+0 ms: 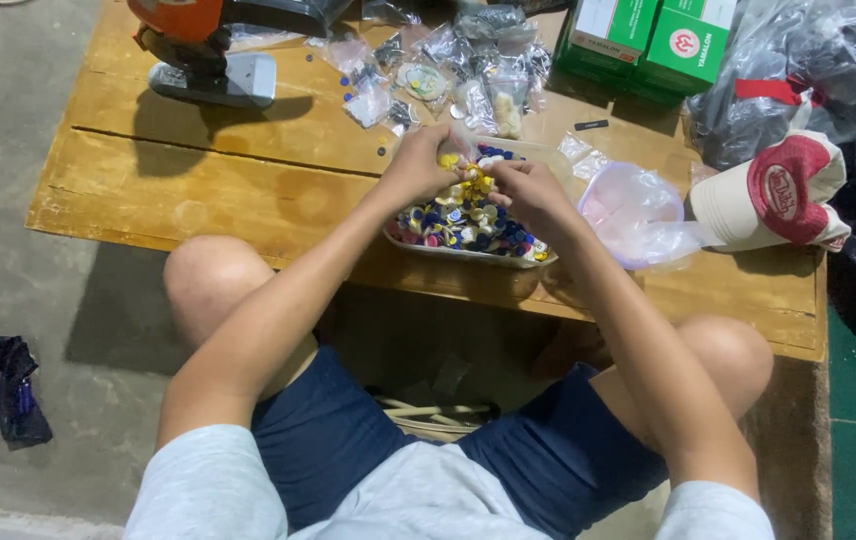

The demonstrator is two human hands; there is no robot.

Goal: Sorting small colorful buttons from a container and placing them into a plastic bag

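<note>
Hands over tray [418, 247] of coloured buttons [463, 222], left hand [418, 165] pinching a yellow piece [448, 160], right hand [528, 192] fingers curled, grip unclear, wooden table [218, 170].

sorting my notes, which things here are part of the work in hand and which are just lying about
In use: left hand, right hand, tray of coloured buttons, small yellow piece.
Lying about: cap, green boxes, clear bag, small packets.

You see dim indoor light from 12 o'clock | soft shadows fall toward 6 o'clock under the wooden table [198, 190] | mild blur overall | corners darker.
</note>
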